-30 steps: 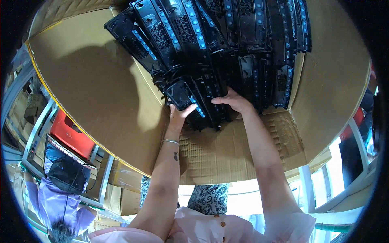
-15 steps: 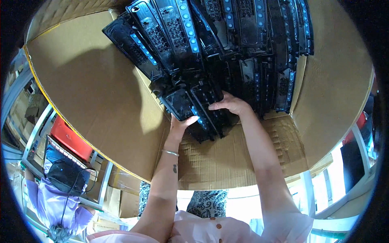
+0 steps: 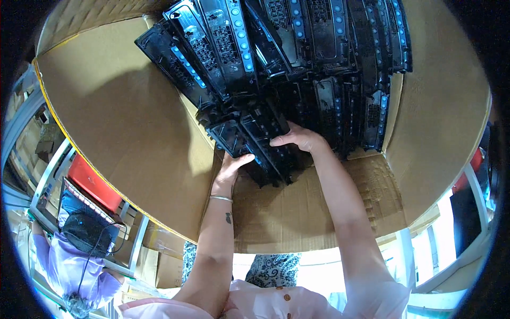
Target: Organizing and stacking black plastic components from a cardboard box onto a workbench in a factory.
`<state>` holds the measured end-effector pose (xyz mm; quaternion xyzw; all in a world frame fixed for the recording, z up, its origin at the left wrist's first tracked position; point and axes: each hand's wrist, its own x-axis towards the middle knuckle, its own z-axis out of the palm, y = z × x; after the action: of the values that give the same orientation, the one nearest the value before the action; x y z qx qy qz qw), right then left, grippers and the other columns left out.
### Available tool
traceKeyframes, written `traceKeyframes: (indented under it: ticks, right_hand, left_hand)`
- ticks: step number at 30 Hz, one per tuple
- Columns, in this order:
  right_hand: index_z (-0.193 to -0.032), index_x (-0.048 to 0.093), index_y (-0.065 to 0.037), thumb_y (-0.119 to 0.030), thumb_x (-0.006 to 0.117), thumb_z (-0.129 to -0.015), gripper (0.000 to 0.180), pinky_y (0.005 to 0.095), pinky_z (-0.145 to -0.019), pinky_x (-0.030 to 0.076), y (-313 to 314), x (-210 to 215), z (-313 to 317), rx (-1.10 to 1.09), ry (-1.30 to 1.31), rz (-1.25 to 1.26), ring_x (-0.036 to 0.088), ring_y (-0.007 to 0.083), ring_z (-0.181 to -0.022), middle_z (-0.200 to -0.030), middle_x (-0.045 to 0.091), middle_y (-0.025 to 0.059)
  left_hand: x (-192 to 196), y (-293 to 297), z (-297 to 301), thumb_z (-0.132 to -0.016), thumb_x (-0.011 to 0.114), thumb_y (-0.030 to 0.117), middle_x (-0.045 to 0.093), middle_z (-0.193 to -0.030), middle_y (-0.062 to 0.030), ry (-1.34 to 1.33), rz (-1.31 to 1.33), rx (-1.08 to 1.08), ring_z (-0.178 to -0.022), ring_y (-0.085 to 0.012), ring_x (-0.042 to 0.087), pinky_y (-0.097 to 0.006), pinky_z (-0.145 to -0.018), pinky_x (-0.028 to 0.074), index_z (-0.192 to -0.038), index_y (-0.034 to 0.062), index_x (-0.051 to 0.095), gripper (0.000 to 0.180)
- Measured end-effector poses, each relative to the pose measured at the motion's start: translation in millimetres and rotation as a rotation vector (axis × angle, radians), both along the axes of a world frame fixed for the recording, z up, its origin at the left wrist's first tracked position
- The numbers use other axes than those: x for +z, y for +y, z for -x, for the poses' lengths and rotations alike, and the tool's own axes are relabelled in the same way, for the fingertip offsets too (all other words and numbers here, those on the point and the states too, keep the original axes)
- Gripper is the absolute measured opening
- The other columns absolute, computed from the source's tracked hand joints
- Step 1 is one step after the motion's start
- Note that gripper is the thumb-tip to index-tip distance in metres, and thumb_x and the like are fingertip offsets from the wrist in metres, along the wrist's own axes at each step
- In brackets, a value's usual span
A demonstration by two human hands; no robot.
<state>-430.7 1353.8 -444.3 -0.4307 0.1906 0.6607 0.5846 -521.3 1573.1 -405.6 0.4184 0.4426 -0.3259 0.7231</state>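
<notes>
Cardbd box (image 3: 443,101), 10+ blk panels (image 3: 296,98), some btwn L hand (image 3: 229,169) & R hand (image 3: 302,138)

I take this for a workshop or factory floor; which of the two I can't tell. The big cardboard box (image 3: 127,106) I'm reaching into fills most of the frame, and many look-alike black plastic parts (image 3: 329,40) are packed in rows across its top centre. At the left edge, pale metal bars (image 3: 50,174) make a frame around what looks like a red plastic stool (image 3: 96,183). A co-worker in a purple top (image 3: 101,277) is at the lower left, near smaller cardboard boxes (image 3: 170,270).
</notes>
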Motion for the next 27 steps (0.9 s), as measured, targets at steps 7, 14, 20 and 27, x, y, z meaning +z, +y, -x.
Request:
traceKeyframes:
  ticks: [7, 14, 20, 27]
  right_hand:
    - [-0.133, 0.036, -0.002, -0.038, 0.08, -0.057, 0.095, 0.0357, -0.105, 0.026, -8.3, 10.1, 18.6, -0.082, 0.043, -0.003, 0.043, 0.0262, -0.12, -0.126, 0.051, 0.015]
    - [-0.128, 0.044, -0.007, -0.028, 0.08, -0.063, 0.078, 0.0361, -0.098, 0.037, -7.1, 101.4, -6.4, -0.112, -0.015, -0.04, 0.051, 0.0214, -0.109, -0.118, 0.057, 0.0097]
    - [-0.129, 0.043, -0.007, -0.017, 0.079, -0.067, 0.072, 0.0335, -0.094, 0.041, -16.3, 235.8, -23.0, -0.384, -0.016, 0.058, 0.053, 0.0173, -0.105, -0.116, 0.057, 0.0074]
    - [-0.129, 0.041, -0.005, -0.014, 0.076, -0.071, 0.069, 0.0311, -0.101, 0.031, -30.8, 438.9, -52.9, -0.712, -0.245, -0.024, 0.043, 0.0163, -0.115, -0.119, 0.052, 0.0055]
  left_hand:
    - [22.3, -11.5, -1.4, -0.065, 0.075, 0.007, 0.051, -0.124, -0.0051, -0.028, -0.041, -0.041, -0.115, -0.0205, 0.046, -0.036, -0.101, 0.033, -0.131, 0.0063, 0.04, 0.075]
    - [107.7, -24.0, -10.4, -0.066, 0.075, 0.004, 0.051, -0.123, -0.0052, -0.11, -0.119, 0.004, -0.115, -0.0174, 0.047, -0.034, -0.1, 0.035, -0.13, 0.0036, 0.04, 0.073]
    - [217.7, -18.9, -63.2, -0.065, 0.077, 0.006, 0.053, -0.115, -0.0065, -0.162, -0.003, -0.131, -0.106, -0.0179, 0.051, -0.032, -0.095, 0.039, -0.127, 0.0005, 0.04, 0.072]
    - [405.1, -25.6, -154.9, -0.059, 0.08, 0.017, 0.052, -0.117, -0.0063, -0.329, -0.007, -0.443, -0.109, -0.0204, 0.049, -0.034, -0.096, 0.036, -0.128, 0.0017, 0.039, 0.082]
